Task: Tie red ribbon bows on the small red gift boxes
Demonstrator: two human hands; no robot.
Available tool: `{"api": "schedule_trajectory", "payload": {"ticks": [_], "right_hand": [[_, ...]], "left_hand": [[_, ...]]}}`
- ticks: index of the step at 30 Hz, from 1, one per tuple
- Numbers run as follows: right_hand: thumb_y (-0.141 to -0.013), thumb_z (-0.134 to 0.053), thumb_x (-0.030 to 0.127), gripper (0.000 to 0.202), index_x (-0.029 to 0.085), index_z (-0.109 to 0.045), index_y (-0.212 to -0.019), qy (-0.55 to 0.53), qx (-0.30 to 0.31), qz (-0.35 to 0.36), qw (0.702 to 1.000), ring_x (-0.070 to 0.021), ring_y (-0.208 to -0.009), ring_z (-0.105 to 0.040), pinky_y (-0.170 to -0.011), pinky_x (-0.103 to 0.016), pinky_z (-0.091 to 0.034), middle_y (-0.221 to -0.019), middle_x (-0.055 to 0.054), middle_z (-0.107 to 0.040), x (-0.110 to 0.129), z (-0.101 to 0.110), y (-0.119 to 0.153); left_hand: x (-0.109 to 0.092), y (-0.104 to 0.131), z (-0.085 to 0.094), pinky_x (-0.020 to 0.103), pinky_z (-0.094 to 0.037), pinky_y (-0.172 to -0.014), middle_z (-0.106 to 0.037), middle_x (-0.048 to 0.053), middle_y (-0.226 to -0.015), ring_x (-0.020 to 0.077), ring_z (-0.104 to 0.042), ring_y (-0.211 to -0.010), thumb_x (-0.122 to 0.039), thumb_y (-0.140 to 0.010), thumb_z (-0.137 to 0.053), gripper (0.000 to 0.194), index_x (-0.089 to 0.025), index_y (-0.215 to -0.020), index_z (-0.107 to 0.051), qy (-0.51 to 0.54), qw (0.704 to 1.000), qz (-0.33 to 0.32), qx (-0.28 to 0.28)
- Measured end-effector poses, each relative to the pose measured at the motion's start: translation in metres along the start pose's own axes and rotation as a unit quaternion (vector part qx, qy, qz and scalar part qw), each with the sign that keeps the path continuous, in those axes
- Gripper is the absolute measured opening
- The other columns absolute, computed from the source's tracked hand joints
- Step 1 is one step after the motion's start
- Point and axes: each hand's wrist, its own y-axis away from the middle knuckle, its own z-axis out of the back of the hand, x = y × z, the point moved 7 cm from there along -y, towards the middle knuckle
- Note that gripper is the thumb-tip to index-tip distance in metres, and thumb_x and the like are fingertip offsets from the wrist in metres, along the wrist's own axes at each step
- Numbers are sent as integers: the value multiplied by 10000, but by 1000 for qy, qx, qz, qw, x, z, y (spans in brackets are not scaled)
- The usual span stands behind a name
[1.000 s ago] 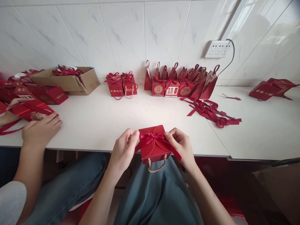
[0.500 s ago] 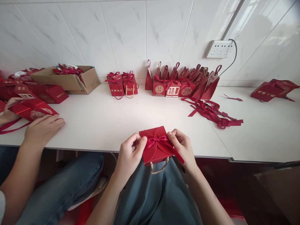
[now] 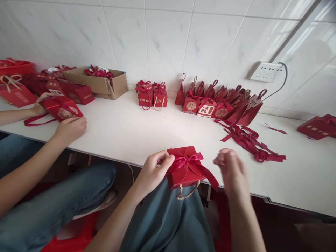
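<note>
Above my lap, at the table edge, a small red gift box [image 3: 180,176] has a satin ribbon bow [image 3: 187,160] on its petal-folded top. A twisted gold cord handle [image 3: 188,191] hangs from its near side. My left hand [image 3: 156,171] pinches the box's left edge, thumb at the left end of the bow. To the right, apart from the box, my right hand [image 3: 232,171] is raised with curled fingers, slightly blurred, and nothing shows in it. The ribbon's right tail hangs loose over the box's side.
Two finished red boxes [image 3: 151,96] stand by the wall, with several more red boxes [image 3: 207,108] to their right. Loose red ribbons [image 3: 252,141] lie at right. A cardboard box [image 3: 115,85] stands back left. At left, a co-worker's hands [image 3: 70,129] hold another red box [image 3: 61,107].
My right hand has let go of the box and moved right, away from it. My left hand still holds the box. The view has turned left and tilted.
</note>
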Motion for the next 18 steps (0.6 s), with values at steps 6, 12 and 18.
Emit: {"api": "schedule_trajectory", "payload": {"ticks": [6,12,18], "right_hand": [[-846,-592,270,109,176,-597,-901,282,142,351,882,-207,-804,-550,-693,-336,-414,-821,-64,-585,89,-48,66],[-870,-565,382,386,94,-579,-1128,458,188,416,763,-286,-963,-566,-822,-453,-351,-1077,-148,-643,64,-102,91],[-867,-547,135,147,133,-621,-994,429,148,417,787,-231,-880,-585,-799,-414,-369,-966,-107,-659,55,-97,89]], "left_hand": [[3,-6,7,227,-295,-518,-351,-55,-574,93,-343,-538,-494,-863,-449,384,-186,-637,-413,0,999,33,14],[-5,-9,8,213,-336,-549,-460,-54,-633,92,-418,-585,-401,-853,-507,287,-184,-673,-456,-50,999,-6,14],[-5,-8,4,206,-395,-606,-536,-47,-691,104,-508,-652,-322,-865,-489,180,-193,-740,-488,-43,998,-43,22]]}}
